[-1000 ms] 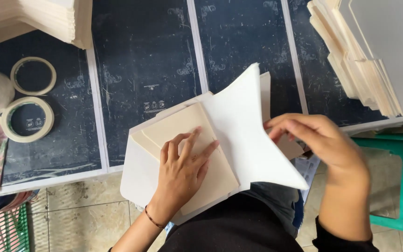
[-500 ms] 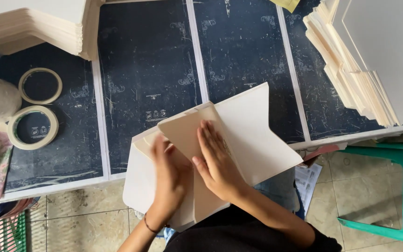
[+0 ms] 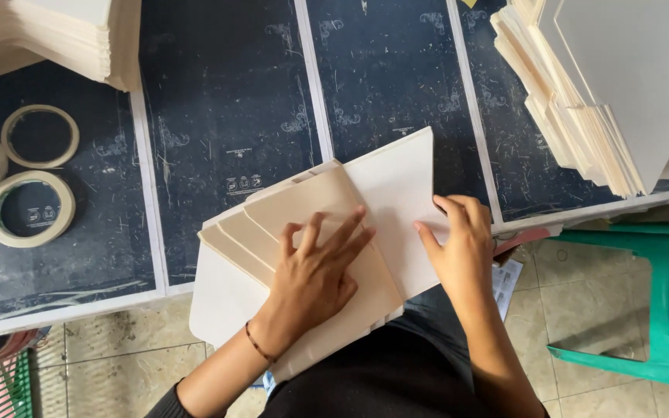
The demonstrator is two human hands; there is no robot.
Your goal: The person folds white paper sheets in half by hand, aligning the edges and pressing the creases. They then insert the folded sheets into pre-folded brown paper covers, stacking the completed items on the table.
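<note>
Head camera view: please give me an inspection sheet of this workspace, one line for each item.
Surface: dark blue scratched table top with white dividing strips.
Job's things: fanned cream folded card sheets on a white card sheet, at the table's near edge.
Clutter: two rings of beige masking tape at left; cream card stacks at upper left and upper right.
Hands: left hand flat on the cream sheets, fingers spread; right hand pressing the white sheet.
Cables: nothing seen.
Surroundings: beige tiled floor; green plastic chair at right.
</note>
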